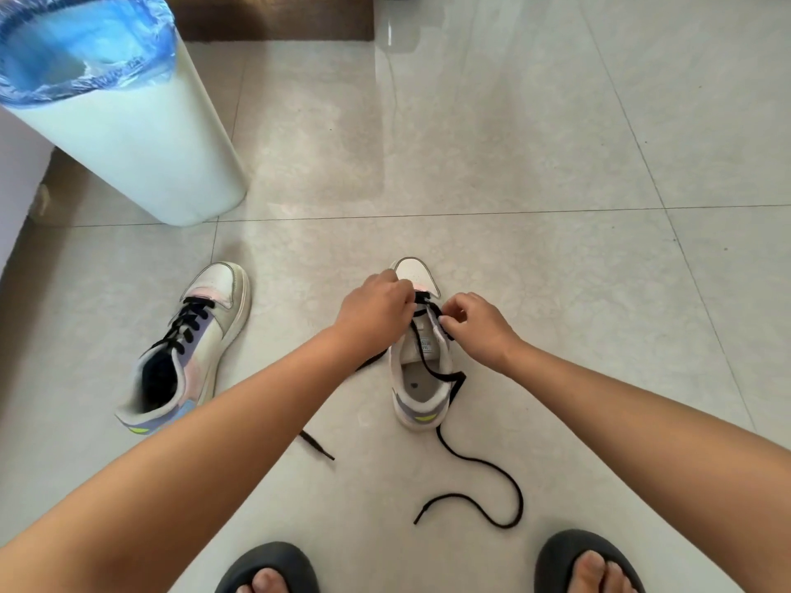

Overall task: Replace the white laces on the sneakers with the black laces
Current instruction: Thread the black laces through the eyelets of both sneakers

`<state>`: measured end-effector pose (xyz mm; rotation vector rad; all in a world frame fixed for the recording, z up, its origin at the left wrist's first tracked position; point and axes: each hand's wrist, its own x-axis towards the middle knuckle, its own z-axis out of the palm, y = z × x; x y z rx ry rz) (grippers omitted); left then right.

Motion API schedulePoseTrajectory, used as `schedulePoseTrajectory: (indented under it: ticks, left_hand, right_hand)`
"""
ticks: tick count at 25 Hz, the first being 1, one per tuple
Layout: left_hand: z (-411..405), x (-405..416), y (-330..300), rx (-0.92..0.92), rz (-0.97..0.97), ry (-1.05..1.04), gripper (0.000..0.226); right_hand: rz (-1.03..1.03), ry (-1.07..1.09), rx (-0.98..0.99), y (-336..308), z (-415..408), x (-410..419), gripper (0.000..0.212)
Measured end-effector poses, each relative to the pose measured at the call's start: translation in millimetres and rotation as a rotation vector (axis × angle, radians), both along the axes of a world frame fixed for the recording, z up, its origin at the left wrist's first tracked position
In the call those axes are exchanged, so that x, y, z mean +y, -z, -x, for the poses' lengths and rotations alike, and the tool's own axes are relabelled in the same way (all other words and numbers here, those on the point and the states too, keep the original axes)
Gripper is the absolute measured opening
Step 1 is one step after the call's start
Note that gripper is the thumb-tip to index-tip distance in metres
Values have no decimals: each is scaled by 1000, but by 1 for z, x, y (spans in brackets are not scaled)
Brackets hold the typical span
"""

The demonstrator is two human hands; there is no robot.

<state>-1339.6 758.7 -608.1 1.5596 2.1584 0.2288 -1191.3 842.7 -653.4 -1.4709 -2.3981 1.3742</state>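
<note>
Sneaker being laced: white low-top with lilac heel panel and a yellow-green heel mark, standing on the floor, toe pointing away from the person. A small printed label on the inside of the tongue, writing too small to read. Grey insole visible with one dark spot.

Black lace: flat woven cord, threaded only through the eyelets nearest the toe. One tail runs down across the tongue, over the collar at the shoe's right side and onto the floor in a loose S-curve. The other tail leaves the shoe on the left, passes under the left forearm, and its tipped end lies on the tile.

Left hand: knuckles up, fingers curled, pinching the lace at the toe-end eyelets.

Right hand: fingers curled, thumb and forefinger pinching the lace at the right eyelet row.

Second sneaker: same model, to the left and well apart, fully laced in black, worn and scuffed at the toe, dark interior.

Waste bin: tall white cylinder, smooth plastic, lined with a crinkled blue bag folded over the rim; contents cannot be seen.

Floor: glossy pale marble-look tiles with thin grout lines.

Slippers: dark, rounded, open-toed, on the person's feet at the bottom edge
</note>
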Motion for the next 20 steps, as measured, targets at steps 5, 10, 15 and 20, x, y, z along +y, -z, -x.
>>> schedulePoseTrajectory:
  ticks: [5,10,15,20]
  left_hand:
    - [-8,0,24,-89,75,-114,28]
    - [-9,-10,27,-183,-13,-241,21]
    - [-13,-20,29,-317,-70,-427,16]
    - [-13,-24,33,-408,-32,-569,13]
  right_hand:
    - [-30,-88,36,-5,9,2,9]
    - [159,87,55,-10,19,20,13]
    - [436,153,118,-14,17,29,7]
    - [295,63,88,-11,12,25,5]
